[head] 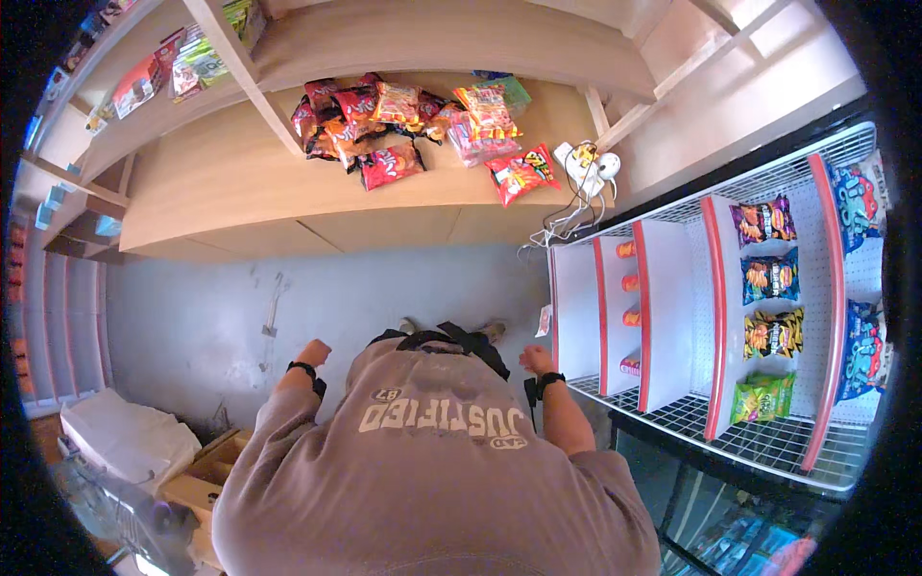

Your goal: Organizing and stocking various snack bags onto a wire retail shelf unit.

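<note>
Both arms are bent beside my body, with dark bands on the wrists. My left hand is curled above the grey floor, with nothing visible in it. My right hand, also loosely curled, is near the left edge of the white wire shelf rack; a small printed card hangs just above it. Ahead, a wooden counter bears a pile of snack bags, a separate red bag and another red and yellow bag. Neither hand touches any of these.
The rack at right holds chip bags and orange-red cans behind red shelf strips. A white power strip with cables lies on the counter's right end. Wooden shelves stand above. At lower left are a white-covered object and a wooden drawer unit.
</note>
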{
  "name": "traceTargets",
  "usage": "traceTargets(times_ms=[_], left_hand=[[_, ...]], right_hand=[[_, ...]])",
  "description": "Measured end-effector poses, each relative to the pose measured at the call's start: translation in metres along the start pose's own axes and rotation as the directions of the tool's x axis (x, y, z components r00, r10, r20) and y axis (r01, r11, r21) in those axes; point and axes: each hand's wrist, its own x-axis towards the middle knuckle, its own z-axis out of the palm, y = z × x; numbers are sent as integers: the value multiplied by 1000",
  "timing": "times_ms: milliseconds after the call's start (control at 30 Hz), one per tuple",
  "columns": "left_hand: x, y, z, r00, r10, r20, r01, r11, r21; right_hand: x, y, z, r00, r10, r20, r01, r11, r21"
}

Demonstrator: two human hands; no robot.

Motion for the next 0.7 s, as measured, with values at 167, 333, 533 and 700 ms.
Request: traceTargets(times_ms=[167, 333, 533, 700], left_hand=[[1, -26, 54, 989, 113, -92, -117, 992, -38], [17, 8, 44, 948, -286, -139, 95, 671, -736], [19, 37, -10, 860, -480, 171, 311, 228, -923], [16, 19, -5, 883, -469, 28, 196, 313, -929]], right_hand=[[9, -2, 0, 995, 44, 88, -43, 999, -16], [4, -42, 3, 993, 107, 50, -103, 991, -86], [41, -106, 9, 985, -112, 132, 121, 991, -62], [62, -239, 67, 912, -381, 152, 398, 911, -105]])
